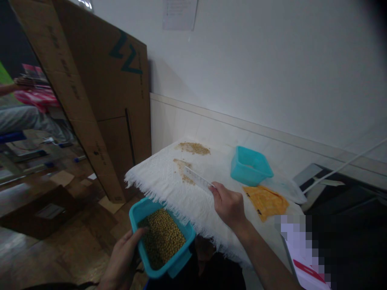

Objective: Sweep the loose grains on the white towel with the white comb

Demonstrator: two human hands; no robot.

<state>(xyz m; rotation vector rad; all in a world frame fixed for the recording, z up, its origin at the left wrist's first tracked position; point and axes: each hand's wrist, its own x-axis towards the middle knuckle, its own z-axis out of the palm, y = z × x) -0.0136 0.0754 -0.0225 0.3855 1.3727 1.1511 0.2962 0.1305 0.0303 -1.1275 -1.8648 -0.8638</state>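
My left hand [125, 251] grips the left rim of a turquoise plastic container [191, 237], thumb over the edge. Soybeans [165, 235] fill much of it, and it is held just below the table's fringed front edge. Closed around one end of a clear ruler [198, 179] is my right hand [229, 203]. The ruler's far end rests by a small scatter of beans [183, 171] on the white tablecloth [157, 175]. Farther back lies a larger patch of beans [195, 148].
A second turquoise container [252, 167] stands at the back right, with a yellow cloth [267, 201] before it. A tall cardboard box [121, 92] rises left of the table against the white wall [256, 60]. Another person's hand [24, 82] shows at far left.
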